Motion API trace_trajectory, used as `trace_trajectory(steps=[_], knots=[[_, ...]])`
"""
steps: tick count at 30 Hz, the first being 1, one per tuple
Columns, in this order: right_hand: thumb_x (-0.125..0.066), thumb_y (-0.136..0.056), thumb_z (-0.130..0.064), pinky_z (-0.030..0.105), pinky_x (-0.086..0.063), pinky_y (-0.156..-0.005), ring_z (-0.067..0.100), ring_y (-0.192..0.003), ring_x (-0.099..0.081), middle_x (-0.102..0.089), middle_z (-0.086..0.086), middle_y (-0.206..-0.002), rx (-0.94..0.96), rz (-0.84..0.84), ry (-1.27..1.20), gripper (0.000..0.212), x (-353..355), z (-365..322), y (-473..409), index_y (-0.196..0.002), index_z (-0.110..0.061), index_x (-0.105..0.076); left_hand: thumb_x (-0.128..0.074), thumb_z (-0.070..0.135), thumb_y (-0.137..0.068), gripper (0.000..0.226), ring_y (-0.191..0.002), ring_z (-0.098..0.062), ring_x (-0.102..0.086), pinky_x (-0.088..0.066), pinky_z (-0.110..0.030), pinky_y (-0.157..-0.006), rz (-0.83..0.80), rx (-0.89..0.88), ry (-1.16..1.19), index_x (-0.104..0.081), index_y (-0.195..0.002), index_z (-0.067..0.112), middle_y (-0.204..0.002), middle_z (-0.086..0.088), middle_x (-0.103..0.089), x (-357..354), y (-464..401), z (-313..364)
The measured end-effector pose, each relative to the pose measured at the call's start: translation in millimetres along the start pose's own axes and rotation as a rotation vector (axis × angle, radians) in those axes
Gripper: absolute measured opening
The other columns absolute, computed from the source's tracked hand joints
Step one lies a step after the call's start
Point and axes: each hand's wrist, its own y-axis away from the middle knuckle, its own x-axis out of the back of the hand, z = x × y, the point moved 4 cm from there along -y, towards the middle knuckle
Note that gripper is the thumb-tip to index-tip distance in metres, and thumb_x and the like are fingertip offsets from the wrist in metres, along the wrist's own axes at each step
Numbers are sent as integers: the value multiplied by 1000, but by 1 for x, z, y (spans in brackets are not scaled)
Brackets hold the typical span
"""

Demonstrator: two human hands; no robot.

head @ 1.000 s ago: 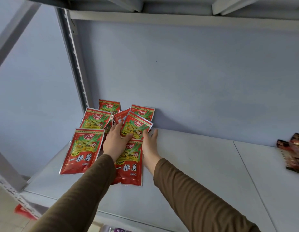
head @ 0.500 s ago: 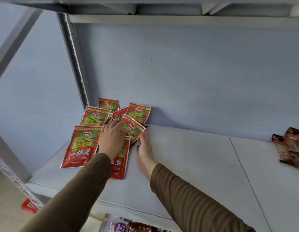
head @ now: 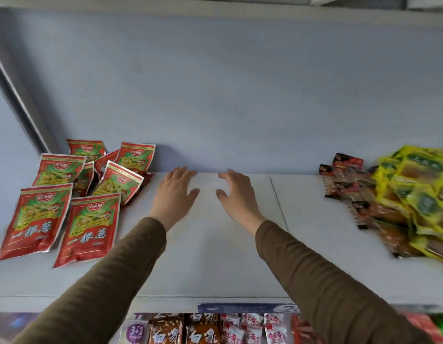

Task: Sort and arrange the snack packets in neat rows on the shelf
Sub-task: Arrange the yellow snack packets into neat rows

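Observation:
Several red snack packets lie at the left end of the white shelf, two flat in front and the others overlapping behind them toward the wall. My left hand hovers over bare shelf just right of that group, fingers spread and holding nothing. My right hand is beside it, also empty, with fingers loosely bent. A heap of dark red-black packets and yellow packets sits at the right end.
The blue back wall closes off the shelf behind. A grey upright post stands at the far left. Below the shelf's front edge, a lower shelf holds more packaged snacks.
Both hands have let go of the red packets and moved right to the middle of the shelf. The view has swung right, bringing the yellow and dark packets into sight.

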Motion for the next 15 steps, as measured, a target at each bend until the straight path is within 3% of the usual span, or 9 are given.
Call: trace_trajectory(steps=[6,12,15], knots=[[-58,-100,-32,37,-28,-115,24,-146,-29,-37,3,-159,1,-9,198,45,87,83,35,-143,-19,-51,-60,41,-100,55,-151,-28,-29,-21,-40,-123,-77,-102,21,-47,-150,24,-162,-5,-39,-55,-9,114],[-57,-99,-35,45,-29,-118,25,-146,-28,-39,2,-157,16,-15,287,47,172,165,68,-143,-21,-52,-59,44,-100,55,-153,-25,-28,-21,-40,-125,-105,-155,70,-47,-151,25,-161,-2,-41,-98,-7,241],[-58,-99,-35,43,-28,-118,26,-146,-28,-41,2,-156,34,-25,294,46,202,198,78,-142,-19,-53,-61,41,-99,53,-151,-25,-31,-23,-39,-123,-95,-164,107,-50,-148,23,-158,-3,-45,-112,-5,289]])
